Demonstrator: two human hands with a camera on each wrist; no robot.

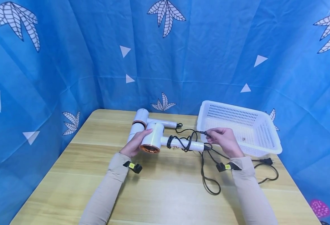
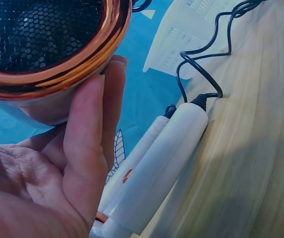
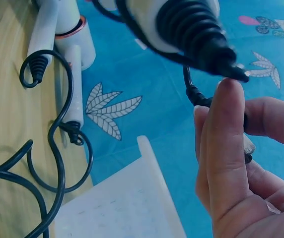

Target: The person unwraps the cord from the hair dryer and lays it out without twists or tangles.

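Observation:
My left hand (image 1: 136, 143) grips a white hair dryer (image 1: 156, 134) by its barrel, fingers along the side below the copper-coloured rim (image 2: 117, 29). Its handle points right, with black cord (image 1: 185, 143) wound loosely round it. My right hand (image 1: 224, 139) pinches the black plug (image 1: 205, 133) at the end of this cord, beside the handle's tip; in the right wrist view the fingers partly hide it. Two more white hair dryers lie behind the held one, one handle (image 2: 157, 163) showing large in the left wrist view and the other handle (image 3: 73, 89) in the right wrist view.
A white perforated basket (image 1: 238, 150) stands at the back right of the wooden table (image 1: 165, 197). Another black plug (image 1: 266, 161) and loops of cord (image 1: 210, 184) lie on the table near my right forearm. A blue patterned curtain (image 1: 198, 62) surrounds the table.

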